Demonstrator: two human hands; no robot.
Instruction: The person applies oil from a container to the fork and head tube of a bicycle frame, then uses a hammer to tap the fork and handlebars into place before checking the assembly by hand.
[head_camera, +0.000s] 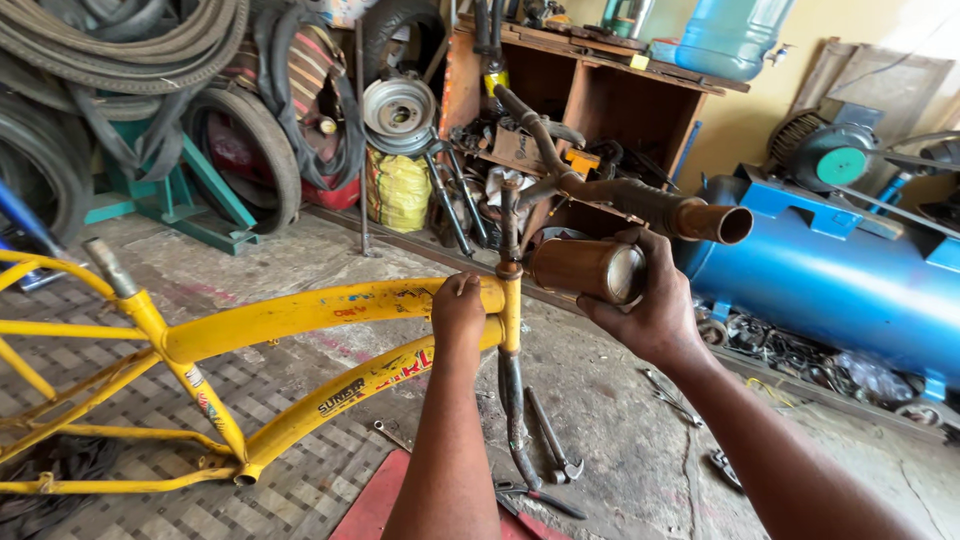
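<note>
A yellow bicycle frame (280, 315) stands in front of me, its head tube toward the right. My left hand (458, 305) grips the top tube close to the head tube. My right hand (650, 300) holds a brown handlebar grip (588, 270) pointing toward the camera. The rusty handlebar (640, 200) curves up from the stem (510, 215), with its other grip end (715, 222) above my right hand. The dark fork (513, 410) hangs below the head tube.
Hand tools (552, 450) lie on the concrete floor beneath the fork. A blue compressor tank (850, 285) sits at right. Tyres (120, 60), a wheel hub (398, 112) and a cluttered wooden shelf (610, 100) line the back. A red mat (375, 505) lies near me.
</note>
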